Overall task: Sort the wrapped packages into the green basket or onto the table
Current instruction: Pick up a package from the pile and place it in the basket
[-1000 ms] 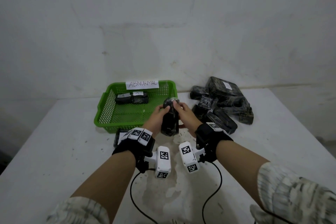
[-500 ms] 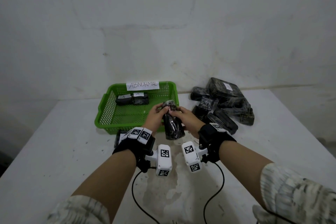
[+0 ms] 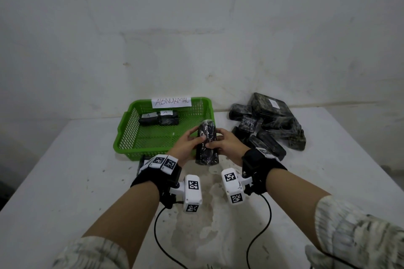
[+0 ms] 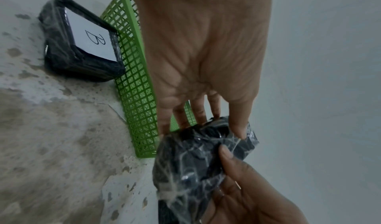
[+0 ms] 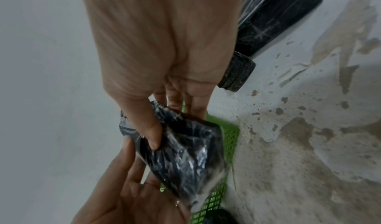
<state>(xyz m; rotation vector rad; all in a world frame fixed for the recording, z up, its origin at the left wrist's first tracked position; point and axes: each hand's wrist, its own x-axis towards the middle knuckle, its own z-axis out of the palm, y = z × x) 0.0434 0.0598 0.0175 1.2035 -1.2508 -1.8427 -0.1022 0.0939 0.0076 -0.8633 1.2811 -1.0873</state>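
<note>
Both hands hold one black package [image 3: 206, 144] wrapped in clear film, upright above the table at the green basket's [image 3: 122, 135] near right corner. My left hand [image 3: 189, 145] grips its left side, thumb on the front face; the right hand [image 3: 223, 143] grips its right side. The left wrist view shows the package [image 4: 191, 162] pinched between thumb and fingers, and the right wrist view shows the package [image 5: 185, 154] the same way. No label shows on the held package. Two labelled packages [image 3: 158, 118] lie in the basket.
A pile of several wrapped black packages [image 3: 269, 124] lies on the table to the right of the basket. One package with a white "B" label [image 4: 82, 40] lies on the table [image 3: 65, 181] against the basket's near wall. A paper sign [image 3: 171, 102] reading ABNORMAL hangs on the basket's far rim.
The held package has been turned and tilted between both hands and sits slightly lower, nearer the basket's corner. Both hands have kept their hold.
</note>
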